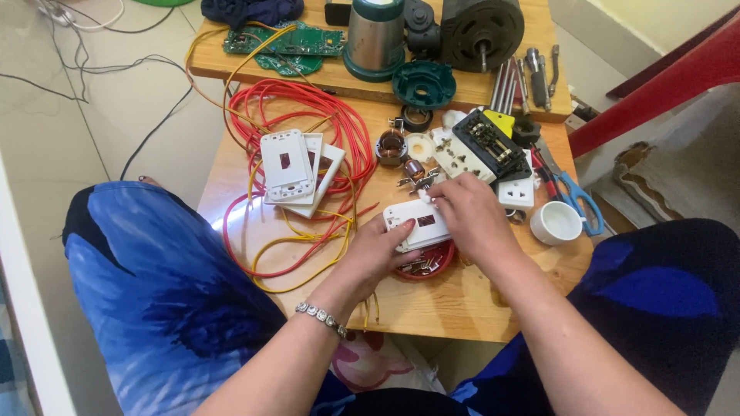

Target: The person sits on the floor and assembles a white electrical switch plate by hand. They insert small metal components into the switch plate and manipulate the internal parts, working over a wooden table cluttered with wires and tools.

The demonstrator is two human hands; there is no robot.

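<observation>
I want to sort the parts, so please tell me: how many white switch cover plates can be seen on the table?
4. One is held between the left hand and right hand, over a red dish. Three lie stacked on the red wires. More may be hidden beneath.

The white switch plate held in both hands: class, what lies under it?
Under the white switch plate sits a red dish on the wooden table. Small metal parts show at its front edge. The plate and both hands, left hand and right hand, cover the rest.
</observation>
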